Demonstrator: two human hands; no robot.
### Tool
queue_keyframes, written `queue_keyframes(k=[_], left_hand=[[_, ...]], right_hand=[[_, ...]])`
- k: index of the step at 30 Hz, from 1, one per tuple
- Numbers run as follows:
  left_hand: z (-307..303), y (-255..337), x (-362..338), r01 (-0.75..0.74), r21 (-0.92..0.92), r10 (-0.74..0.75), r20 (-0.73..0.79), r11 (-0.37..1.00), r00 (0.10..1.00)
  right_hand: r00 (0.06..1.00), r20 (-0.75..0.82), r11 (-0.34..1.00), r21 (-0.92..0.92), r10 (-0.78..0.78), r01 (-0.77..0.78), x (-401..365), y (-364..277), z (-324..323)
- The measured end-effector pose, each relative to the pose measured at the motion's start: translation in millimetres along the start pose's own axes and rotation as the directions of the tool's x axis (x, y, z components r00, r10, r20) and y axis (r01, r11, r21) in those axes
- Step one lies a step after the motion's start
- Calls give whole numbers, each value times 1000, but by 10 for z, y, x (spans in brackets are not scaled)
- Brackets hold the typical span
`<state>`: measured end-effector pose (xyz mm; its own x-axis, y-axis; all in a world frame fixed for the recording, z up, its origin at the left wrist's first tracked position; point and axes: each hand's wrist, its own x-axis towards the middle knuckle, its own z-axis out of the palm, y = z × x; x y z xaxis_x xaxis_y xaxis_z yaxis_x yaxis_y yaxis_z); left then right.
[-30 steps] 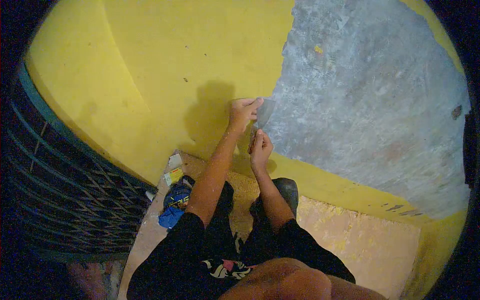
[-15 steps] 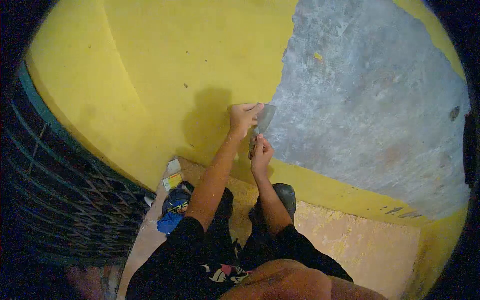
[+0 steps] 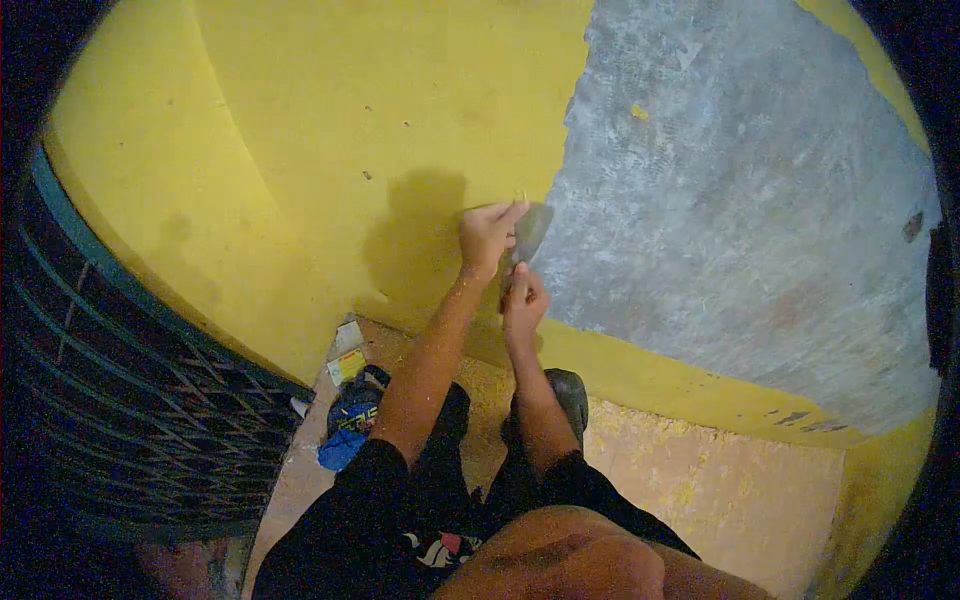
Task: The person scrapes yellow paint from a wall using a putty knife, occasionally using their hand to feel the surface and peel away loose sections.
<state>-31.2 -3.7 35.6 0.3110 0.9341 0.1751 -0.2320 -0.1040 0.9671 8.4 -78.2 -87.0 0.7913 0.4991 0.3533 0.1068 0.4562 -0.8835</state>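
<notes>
A grey scraper with a broad flat blade [image 3: 535, 227] is held between my two hands in front of the wall. My left hand [image 3: 487, 237] pinches the blade's left side near its top edge. Below it, my right hand [image 3: 524, 300] is closed round the scraper's handle, which is mostly hidden by the fingers. Behind the blade, yellow paint [image 3: 330, 120] meets a bare grey patch [image 3: 730, 210] along a ragged edge. A small yellow fleck [image 3: 639, 112] sits on the grey patch.
A dark metal grille [image 3: 140, 400] curves along the left. Near my feet lie a blue and black bag [image 3: 352, 415] and a small white and yellow box [image 3: 347, 366]. Yellow flakes are scattered over the pale floor [image 3: 720, 490]. A dark shoe [image 3: 570, 400] shows below my right hand.
The view has shifted slightly. Both hands keep their hold on the scraper, and the left fingertips have moved a little up along the blade, with a thin yellowish bit now showing above them.
</notes>
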Motion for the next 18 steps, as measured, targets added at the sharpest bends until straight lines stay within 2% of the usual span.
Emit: queue_keyframes(k=[3, 4, 6, 7, 8, 9, 12, 14, 18], left_hand=[[111, 274, 92, -63, -37, 64, 14, 997, 998], [116, 378, 26, -19, -88, 19, 6, 996, 1000], [84, 399, -27, 34, -139, -33, 8, 990, 999], [35, 337, 12, 55, -53, -53, 49, 997, 997], [8, 266, 37, 73, 34, -75, 86, 997, 993], [9, 243, -12, 75, 32, -77, 88, 997, 993], [-18, 128, -125, 112, 54, -115, 56, 992, 992], [-73, -6, -133, 120, 58, -127, 136, 991, 982], [-56, -131, -162, 151, -1, -150, 96, 989, 984]], right_hand=[[996, 86, 998, -61, 5, 0, 339, -304, -88], [996, 84, 998, -58, 11, -6, 287, -324, -41], [991, 58, 991, 62, 117, -120, 119, -364, 38], [992, 53, 991, 60, 114, -117, 32, -439, 79], [982, 67, 973, 143, 176, -184, -81, -513, 113], [968, 85, 942, 224, 236, -250, -155, -548, 115], [952, 58, 938, 166, 300, -305, -200, -478, 48], [948, 68, 934, 162, 312, -319, -240, -470, -8], [949, 74, 942, 124, 305, -312, -233, -365, -59]])
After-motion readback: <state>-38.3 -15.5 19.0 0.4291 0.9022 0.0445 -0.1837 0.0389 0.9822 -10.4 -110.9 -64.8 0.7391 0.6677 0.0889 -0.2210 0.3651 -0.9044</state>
